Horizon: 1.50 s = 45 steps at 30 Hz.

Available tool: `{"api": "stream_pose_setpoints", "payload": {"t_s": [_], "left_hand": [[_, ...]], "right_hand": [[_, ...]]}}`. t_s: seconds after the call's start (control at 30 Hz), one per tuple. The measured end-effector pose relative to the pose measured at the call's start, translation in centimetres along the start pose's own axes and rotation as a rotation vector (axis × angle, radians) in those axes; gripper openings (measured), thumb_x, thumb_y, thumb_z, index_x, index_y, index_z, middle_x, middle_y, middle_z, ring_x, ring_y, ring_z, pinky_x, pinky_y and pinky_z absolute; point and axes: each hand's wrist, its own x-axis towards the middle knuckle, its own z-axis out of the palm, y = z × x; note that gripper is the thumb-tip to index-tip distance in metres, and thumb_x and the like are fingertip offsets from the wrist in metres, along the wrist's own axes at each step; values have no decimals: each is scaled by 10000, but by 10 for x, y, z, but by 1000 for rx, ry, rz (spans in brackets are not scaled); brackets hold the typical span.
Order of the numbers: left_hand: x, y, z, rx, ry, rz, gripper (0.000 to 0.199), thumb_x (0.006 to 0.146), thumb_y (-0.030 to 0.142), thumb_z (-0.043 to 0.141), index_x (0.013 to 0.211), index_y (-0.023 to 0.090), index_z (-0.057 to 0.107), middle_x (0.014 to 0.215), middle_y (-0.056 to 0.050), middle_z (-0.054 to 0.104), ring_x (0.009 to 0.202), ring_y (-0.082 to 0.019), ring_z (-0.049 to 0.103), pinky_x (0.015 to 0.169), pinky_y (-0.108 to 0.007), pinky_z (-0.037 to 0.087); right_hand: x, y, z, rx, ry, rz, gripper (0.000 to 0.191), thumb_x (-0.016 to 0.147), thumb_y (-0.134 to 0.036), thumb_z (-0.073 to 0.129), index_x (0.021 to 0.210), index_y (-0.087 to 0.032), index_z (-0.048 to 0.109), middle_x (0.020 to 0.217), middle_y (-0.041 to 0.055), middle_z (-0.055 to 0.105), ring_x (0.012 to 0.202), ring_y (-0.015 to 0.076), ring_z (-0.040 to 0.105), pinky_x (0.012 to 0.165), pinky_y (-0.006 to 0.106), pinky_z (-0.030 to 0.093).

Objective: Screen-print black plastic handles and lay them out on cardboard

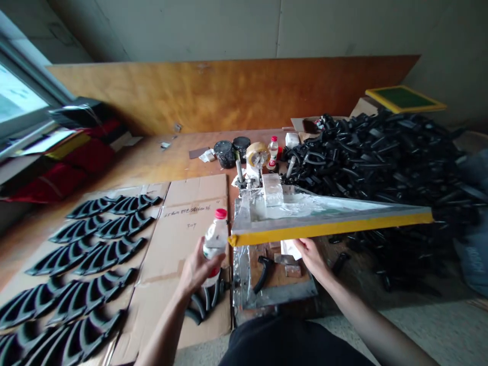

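My left hand (195, 269) is wrapped around a clear plastic bottle (215, 238) with a red cap, held upright over the cardboard. My right hand (313, 258) pinches a white cloth or paper wipe (290, 248) below the raised screen printing frame (343, 220), whose front edge has yellow tape. Part of the wipe is hidden by the frame. Under the frame, a curved black plastic part (262, 274) lies on the wooden base beside small metal blocks (293, 270). Several more curved black parts (200, 307) lie below my left hand.
Rows of curved black parts (91, 259) cover the cardboard (186, 201) on the left. A large pile of black parts (381, 157) fills the right. Behind the frame stand two dark jars (224, 154), a tape roll (257, 154) and a second red-capped bottle (273, 152).
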Motion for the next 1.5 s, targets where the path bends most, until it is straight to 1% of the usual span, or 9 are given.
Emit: {"api": "stream_pose_setpoints", "payload": {"t_s": [0.1,0.2,0.37,0.5,0.77,0.93,1.23,1.43,1.5], "left_hand": [[-46,26,19,352,-259,68,604,763,422,645,1321,277,464,1082,-59,698,974,-263,664,812,-350,498],[-64,56,41,570,-318,178,674,748,376,642,1380,296,423,1247,-71,637,1118,-273,608,855,-344,483],[-61,85,60,752,-376,236,661,752,365,628,1382,280,447,1175,-99,657,1092,-301,603,801,-372,495],[-54,98,61,820,-381,304,635,770,364,609,1375,252,449,1110,-109,666,1052,-313,609,795,-394,490],[-54,120,64,893,-446,370,572,760,287,599,1319,228,490,1071,-118,664,1014,-315,611,782,-397,483],[-55,119,60,888,-445,358,581,776,299,596,1341,241,473,1064,-113,668,1018,-309,614,776,-388,482],[-56,104,52,801,-437,332,566,769,359,627,1315,267,506,1078,-106,681,1039,-306,612,805,-385,481],[-51,74,46,589,-365,191,684,696,380,702,1340,290,491,1222,-90,654,1096,-301,616,873,-379,486],[-44,58,41,469,-303,106,695,650,391,749,1302,286,532,1144,-74,693,1028,-293,652,849,-365,503]], "right_hand": [[-6,-8,2,42,-94,-30,474,837,-600,495,653,-170,571,547,-24,464,524,116,423,482,228,283],[-15,-13,-1,15,-154,-80,458,848,-570,498,654,-161,572,531,-36,421,516,101,380,471,226,233],[-27,-15,-9,60,-220,-105,445,865,-544,482,857,-137,659,609,-18,521,546,112,425,498,225,285],[-30,-8,-13,40,-198,-99,512,870,-601,444,803,-142,661,590,-13,510,560,125,433,520,230,310],[-33,-3,-16,237,-192,5,578,795,-705,496,735,-148,639,615,4,544,571,135,467,528,231,346],[-37,-5,-15,296,-230,82,590,768,-714,532,783,-137,653,577,-8,521,526,120,437,469,217,308],[-31,-15,-10,363,-227,123,552,738,-697,584,793,-155,673,603,10,570,567,147,500,499,231,384],[-30,-33,-14,366,-211,79,538,759,-681,581,823,-159,690,656,27,607,641,175,547,565,255,433],[-31,-37,-16,336,-210,53,510,766,-659,594,837,-164,695,691,27,624,667,177,554,593,257,443]]}}
